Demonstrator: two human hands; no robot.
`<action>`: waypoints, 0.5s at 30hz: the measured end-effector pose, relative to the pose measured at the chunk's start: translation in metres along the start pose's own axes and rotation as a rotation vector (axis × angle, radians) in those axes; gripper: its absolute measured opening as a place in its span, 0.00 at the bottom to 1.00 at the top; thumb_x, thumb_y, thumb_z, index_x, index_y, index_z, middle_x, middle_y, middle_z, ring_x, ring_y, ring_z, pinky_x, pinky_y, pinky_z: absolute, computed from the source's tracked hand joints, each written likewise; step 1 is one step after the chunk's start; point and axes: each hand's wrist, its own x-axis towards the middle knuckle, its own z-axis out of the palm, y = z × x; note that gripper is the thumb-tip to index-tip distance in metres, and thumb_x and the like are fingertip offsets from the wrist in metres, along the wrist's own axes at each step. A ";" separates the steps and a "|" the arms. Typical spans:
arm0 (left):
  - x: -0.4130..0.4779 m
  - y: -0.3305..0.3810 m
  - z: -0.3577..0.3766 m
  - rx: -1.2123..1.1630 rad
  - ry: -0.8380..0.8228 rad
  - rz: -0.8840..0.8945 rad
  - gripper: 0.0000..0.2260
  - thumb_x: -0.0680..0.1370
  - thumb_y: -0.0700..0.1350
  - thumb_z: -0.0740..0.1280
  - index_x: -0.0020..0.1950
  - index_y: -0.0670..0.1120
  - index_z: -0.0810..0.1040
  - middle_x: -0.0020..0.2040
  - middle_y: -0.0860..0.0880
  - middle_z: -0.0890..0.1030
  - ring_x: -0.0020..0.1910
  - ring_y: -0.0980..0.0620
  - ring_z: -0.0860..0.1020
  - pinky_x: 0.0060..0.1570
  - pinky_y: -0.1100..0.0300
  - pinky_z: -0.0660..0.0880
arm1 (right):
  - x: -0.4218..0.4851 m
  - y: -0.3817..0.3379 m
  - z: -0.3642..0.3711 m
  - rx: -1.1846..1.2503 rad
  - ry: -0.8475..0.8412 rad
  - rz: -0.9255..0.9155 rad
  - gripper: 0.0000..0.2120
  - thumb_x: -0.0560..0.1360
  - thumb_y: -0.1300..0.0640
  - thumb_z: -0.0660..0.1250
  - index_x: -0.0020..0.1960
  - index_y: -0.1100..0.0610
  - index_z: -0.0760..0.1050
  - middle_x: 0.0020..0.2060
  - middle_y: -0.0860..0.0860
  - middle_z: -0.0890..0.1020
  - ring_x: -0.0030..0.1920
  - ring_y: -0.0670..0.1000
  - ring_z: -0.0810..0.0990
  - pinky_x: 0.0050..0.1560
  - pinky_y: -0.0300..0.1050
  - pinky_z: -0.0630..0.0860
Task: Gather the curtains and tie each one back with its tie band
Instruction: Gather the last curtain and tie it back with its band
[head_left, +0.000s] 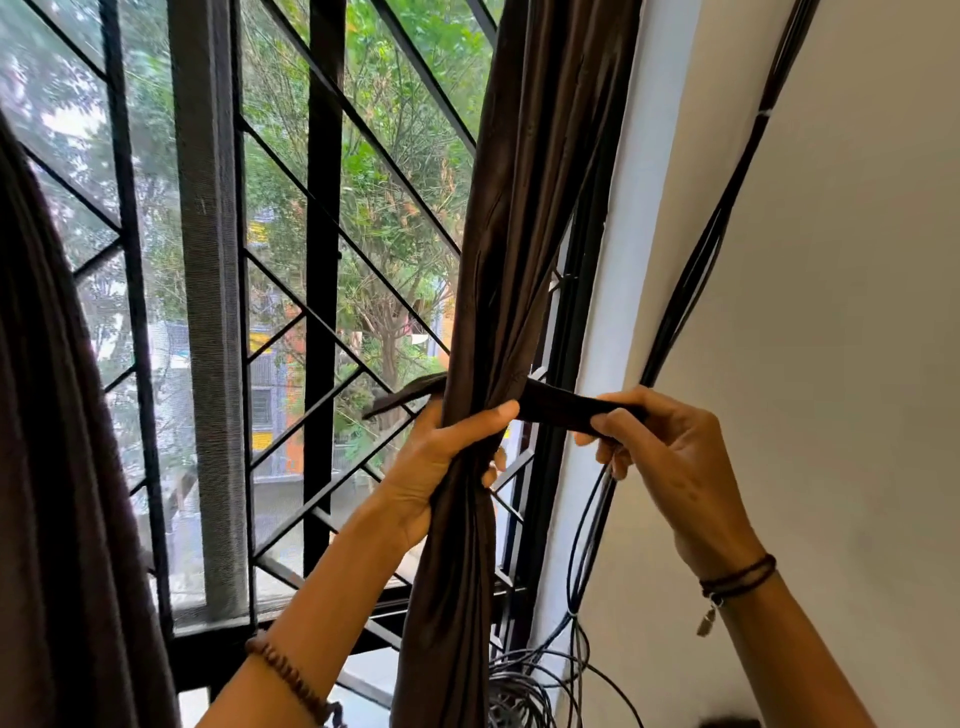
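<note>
Fingers (613, 426) of the right hand (670, 462) pinched together on one end of the dark tie band (561, 408), thumb underneath, band pulled out flat toward the wall side. Left hand (441, 462) wrapped round the gathered brown curtain (524, 234), thumb (493, 415) laid across the front, other fingertips just peeking out on the far side of the bundle, so clamped tight on the fabric. Band passing behind the curtain right above that left thumb, other end (405, 395) poking out loose past the left knuckles, toward the window. Not knotted yet, just looped round the back.

Out from the hands: curtain squeezed narrow at the grip, fanning wider above and hanging down in folds below the left palm. Beaded bracelet (291, 680) on the left wrist, thin dark cord bracelet (737, 577) with a little charm on the right one.

Further out, past the left hand: black window grille (322, 260) with diagonal bars, mesh screen panel (208, 312) beside it, green trees (395, 171) and some buildings outside, blurry. Second brown curtain (57, 467) hanging way off on the left-hand side, well apart from both hands, no band on it as far as visible. Past the right hand: white wall (841, 260) with a few black cables (696, 291) running down it, passing just behind the right fingers and ending in a messy coil (519, 691) near the bottom of the gathered curtain.
</note>
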 end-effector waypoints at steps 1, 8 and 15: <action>-0.001 -0.002 0.001 0.030 0.044 0.034 0.13 0.69 0.48 0.79 0.50 0.46 0.84 0.36 0.43 0.80 0.30 0.48 0.79 0.30 0.60 0.76 | -0.003 -0.004 0.000 0.037 -0.020 0.003 0.09 0.79 0.63 0.67 0.49 0.53 0.84 0.38 0.54 0.86 0.33 0.50 0.82 0.34 0.37 0.78; -0.009 -0.009 0.009 0.196 0.293 0.426 0.13 0.70 0.48 0.78 0.50 0.50 0.79 0.49 0.52 0.85 0.48 0.55 0.84 0.45 0.67 0.78 | -0.010 -0.034 0.008 0.210 -0.175 0.030 0.04 0.76 0.60 0.66 0.45 0.57 0.80 0.36 0.59 0.84 0.32 0.51 0.80 0.30 0.38 0.74; -0.048 0.005 0.013 0.534 0.440 0.629 0.08 0.80 0.55 0.67 0.55 0.56 0.82 0.48 0.55 0.85 0.49 0.58 0.83 0.46 0.65 0.79 | -0.017 -0.052 0.035 0.223 -0.252 -0.015 0.03 0.78 0.61 0.68 0.49 0.61 0.80 0.37 0.57 0.86 0.33 0.53 0.83 0.28 0.39 0.75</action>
